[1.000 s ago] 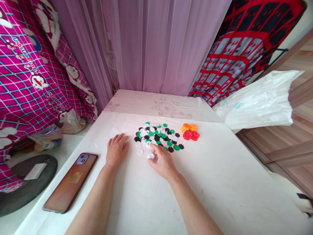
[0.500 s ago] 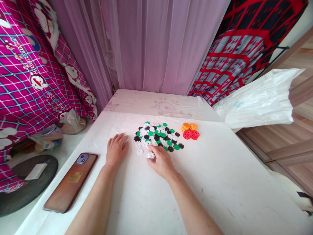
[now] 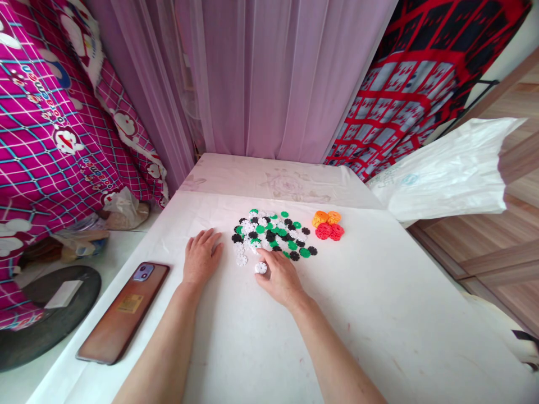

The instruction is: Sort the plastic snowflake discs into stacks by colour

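A loose pile of green, black and white notched discs lies on the white-covered table. Right of it sit orange discs and, just nearer, red discs, both in small heaps. My right hand is at the near edge of the pile, thumb and fingers curved round a small group of white discs. How many discs it has is too small to tell. My left hand lies flat on the table left of the pile, fingers spread, holding nothing.
A brown phone lies face down at the table's left edge. A white plastic bag hangs over the right edge. Purple curtains stand behind the table, with a pink patterned cloth at the left.
Almost nothing differs. The whole view has shifted very slightly, and both hands keep the same places and poses.
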A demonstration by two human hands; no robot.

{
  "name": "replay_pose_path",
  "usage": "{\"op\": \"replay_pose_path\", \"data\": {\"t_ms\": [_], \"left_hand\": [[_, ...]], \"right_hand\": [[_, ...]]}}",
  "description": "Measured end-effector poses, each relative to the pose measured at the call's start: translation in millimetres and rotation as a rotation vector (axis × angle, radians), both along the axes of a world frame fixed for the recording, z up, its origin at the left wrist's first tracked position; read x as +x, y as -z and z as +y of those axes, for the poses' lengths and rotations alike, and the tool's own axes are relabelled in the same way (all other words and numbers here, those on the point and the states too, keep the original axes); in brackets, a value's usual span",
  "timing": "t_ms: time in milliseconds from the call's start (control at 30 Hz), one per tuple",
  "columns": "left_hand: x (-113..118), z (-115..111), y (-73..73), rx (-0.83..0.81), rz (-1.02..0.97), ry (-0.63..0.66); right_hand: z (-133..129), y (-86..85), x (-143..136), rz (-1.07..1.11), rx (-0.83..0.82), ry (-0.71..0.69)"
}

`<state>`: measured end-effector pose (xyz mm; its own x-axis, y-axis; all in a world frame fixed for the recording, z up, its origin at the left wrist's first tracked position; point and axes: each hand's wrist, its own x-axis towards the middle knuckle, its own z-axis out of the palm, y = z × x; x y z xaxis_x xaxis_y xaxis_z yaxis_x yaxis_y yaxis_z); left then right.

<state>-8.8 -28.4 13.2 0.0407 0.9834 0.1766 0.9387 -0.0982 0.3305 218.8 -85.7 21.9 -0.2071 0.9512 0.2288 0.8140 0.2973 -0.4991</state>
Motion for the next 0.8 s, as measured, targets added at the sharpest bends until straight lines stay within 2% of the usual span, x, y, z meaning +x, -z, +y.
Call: {"op": "replay_pose_path", "data": {"t_ms": [633, 800], "left_hand": [[1.4, -0.8, -3.1, -0.035, 0.007, -0.004], [1.2, -0.6, -2.3, -0.03, 0.003, -0.005]], "right_hand": [[1.4, 2.0, 5.0, -0.012, -0.019, 0.026], [13.9, -7.3, 3.7, 0.022, -0.002, 0.108]]}}
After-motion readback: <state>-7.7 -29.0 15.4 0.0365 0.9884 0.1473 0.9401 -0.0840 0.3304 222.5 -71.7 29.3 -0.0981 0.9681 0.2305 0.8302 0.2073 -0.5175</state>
